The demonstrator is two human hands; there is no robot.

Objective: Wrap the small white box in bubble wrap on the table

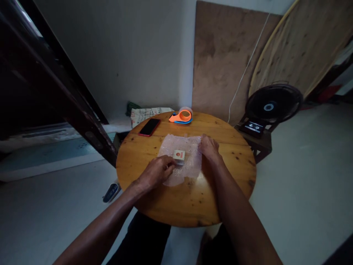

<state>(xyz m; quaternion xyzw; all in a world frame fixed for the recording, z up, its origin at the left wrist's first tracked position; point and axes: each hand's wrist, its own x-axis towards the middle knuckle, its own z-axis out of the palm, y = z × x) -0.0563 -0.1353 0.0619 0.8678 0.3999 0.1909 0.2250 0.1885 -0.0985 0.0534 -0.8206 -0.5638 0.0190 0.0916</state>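
A sheet of clear bubble wrap (190,145) lies flat in the middle of a round wooden table (237,162). A small white box with a red mark (179,156) sits on the sheet. My left hand (156,172) rests on the sheet's left edge, its fingers curled and touching the small box. My right hand (209,148) lies palm down on the sheet's right edge, with its fingers pressed on the wrap.
An orange and blue tape dispenser (182,116) and a red phone (149,127) lie at the table's far side. A black fan (273,103) stands on a low stool to the right. Wooden boards lean on the wall. A dark sloping beam (63,92) rises at left.
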